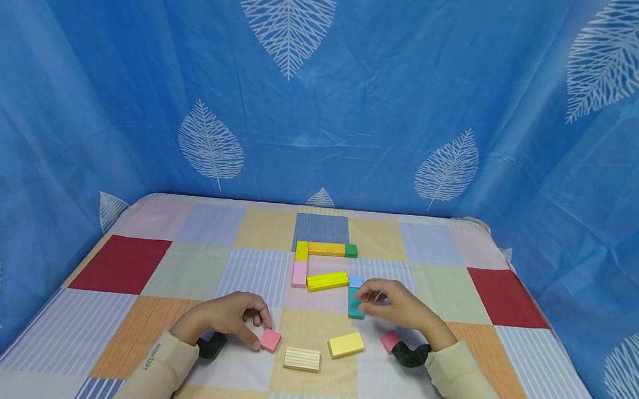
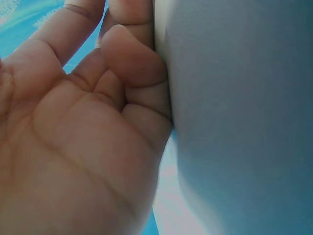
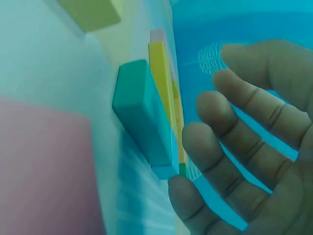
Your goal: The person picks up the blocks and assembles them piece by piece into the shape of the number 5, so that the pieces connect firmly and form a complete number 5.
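My left hand (image 1: pixel 232 317) rests low over the cloth, with thumb and index fingertips right at the left edge of a square pink block (image 1: pixel 270 340). In the left wrist view its palm and loosely bent fingers show, and the block is out of sight. Over the teal block (image 1: pixel 355 308) hovers my right hand (image 1: pixel 392 303). In the right wrist view, nothing lies between its spread, gently bent fingers (image 3: pixel 200 142), which are apart from the teal block (image 3: pixel 139 112). A small blue block (image 1: pixel 355 281) adjoins the teal one's far end, near a tilted bright yellow block (image 1: pixel 328 281).
Farther back, a pink block (image 1: pixel 299 274), a yellow block (image 1: pixel 302 251), an orange block (image 1: pixel 326 249) and a green block (image 1: pixel 351 251) form a corner. Nearer lie a pale yellow block (image 1: pixel 346 345), a ridged wooden block (image 1: pixel 302 359) and another pink block (image 1: pixel 389 340) by the right wrist.
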Demonstrator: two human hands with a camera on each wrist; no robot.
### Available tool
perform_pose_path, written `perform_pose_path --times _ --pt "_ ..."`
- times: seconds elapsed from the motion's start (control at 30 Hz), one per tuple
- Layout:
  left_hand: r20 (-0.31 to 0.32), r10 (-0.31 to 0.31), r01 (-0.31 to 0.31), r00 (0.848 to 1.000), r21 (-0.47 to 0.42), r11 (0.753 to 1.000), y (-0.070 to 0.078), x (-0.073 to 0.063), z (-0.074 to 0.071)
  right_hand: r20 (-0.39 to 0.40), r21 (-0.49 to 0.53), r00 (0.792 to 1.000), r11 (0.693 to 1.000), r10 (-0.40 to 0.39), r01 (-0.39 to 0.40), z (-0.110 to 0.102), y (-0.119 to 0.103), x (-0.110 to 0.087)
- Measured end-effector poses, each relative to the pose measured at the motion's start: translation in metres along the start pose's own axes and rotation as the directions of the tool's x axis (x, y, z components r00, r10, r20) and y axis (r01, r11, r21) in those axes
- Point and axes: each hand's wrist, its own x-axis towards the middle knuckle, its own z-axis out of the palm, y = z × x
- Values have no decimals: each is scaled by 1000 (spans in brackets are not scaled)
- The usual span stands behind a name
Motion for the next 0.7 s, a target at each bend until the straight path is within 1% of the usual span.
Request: perform_pose_path --times 0.2,0.4,0.53,0.7 --pt "-2 -4 4 1000 -2 1000 0 0 1 69 33 998 999 -3 1 4 -7 2" --pt "2 -1 1 1000 2 1000 -1 1 0 146 64 989 998 -13 4 8 -11 5" --pt "4 5 -5 1000 -4 1000 -1 0 0 197 66 980 997 19 -33 9 -14 6" --pt "0 4 -4 1000 2 1000 -1 1 1 255 64 966 996 36 -54 11 -18 6"
